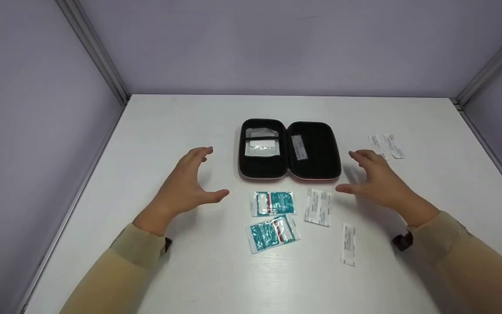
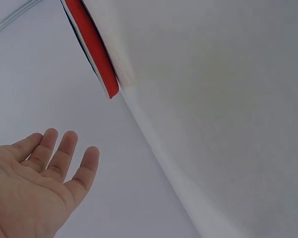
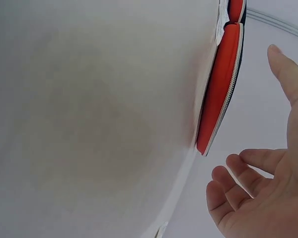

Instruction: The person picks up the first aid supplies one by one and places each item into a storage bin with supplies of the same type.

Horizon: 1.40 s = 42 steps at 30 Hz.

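Observation:
An unzipped case [image 1: 314, 168], black inside and red outside, lies spread flat on the table. Its left half holds clear-wrapped white packets [image 1: 262, 149] under a strap; one narrow paper strip [image 1: 299, 147] lies in the right half. To the case's left, my left hand [image 1: 183, 185] hovers with fingers spread, holding nothing. My right hand [image 1: 377, 181] is held likewise at the case's right, touching nothing. The left wrist view shows the left palm [image 2: 30, 193] apart from the case's red side [image 2: 97, 49]. In the right wrist view, the red side [image 3: 221, 89] is also apart from the right fingers [image 3: 231, 191].
Two teal-and-white packets [image 1: 273, 204] lie in front of the case. Beside them are a wider white paper packet [image 1: 318, 207] and a narrow strip [image 1: 348, 244]. More strips [image 1: 393, 146] lie behind the right hand. Pale panels [image 1: 277, 48] enclose the white table [image 1: 181, 117].

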### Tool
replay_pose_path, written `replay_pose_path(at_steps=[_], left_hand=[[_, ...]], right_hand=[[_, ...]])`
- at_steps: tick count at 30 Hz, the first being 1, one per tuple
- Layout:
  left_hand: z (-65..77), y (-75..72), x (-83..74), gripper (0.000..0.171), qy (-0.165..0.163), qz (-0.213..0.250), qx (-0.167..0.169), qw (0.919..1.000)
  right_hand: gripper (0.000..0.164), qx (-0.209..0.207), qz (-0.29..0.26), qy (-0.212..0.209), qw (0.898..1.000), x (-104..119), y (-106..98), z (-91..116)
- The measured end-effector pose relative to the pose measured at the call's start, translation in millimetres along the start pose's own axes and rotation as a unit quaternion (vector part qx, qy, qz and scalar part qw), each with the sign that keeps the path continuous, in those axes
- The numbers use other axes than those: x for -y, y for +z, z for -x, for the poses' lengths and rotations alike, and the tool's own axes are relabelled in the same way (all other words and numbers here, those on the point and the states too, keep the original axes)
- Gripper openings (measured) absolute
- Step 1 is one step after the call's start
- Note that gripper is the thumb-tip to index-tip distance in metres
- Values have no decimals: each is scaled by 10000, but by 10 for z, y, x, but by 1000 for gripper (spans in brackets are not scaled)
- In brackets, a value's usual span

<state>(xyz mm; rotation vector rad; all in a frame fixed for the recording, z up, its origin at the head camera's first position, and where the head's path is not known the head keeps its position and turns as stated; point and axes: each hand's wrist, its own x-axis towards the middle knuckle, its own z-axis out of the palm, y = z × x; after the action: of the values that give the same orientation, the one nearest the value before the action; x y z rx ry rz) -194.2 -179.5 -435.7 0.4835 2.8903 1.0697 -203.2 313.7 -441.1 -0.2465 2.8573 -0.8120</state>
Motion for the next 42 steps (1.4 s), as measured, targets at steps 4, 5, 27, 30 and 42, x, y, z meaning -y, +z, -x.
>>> replay_pose_path(at_steps=[4,5,27,30,42], left_hand=[[8,5,-37,106,110,23,-12,9999],[10,6,-53,105,104,22,14,9999],[-49,176,-375,96,60,-272,627,9976],[-53,223,-397,96,13,-303,734,9968],[-158,386,-431,93,-61,-648,1244,9901]], right_hand=[[115,-53,-44,-56,10000,21,18,-25],[114,-54,-50,-62,10000,25,23,-35],[113,105,128,68,9998,77,96,-220],[109,127,158,34,9998,76,111,-222],[99,53,64,-31,10000,83,151,-257]])
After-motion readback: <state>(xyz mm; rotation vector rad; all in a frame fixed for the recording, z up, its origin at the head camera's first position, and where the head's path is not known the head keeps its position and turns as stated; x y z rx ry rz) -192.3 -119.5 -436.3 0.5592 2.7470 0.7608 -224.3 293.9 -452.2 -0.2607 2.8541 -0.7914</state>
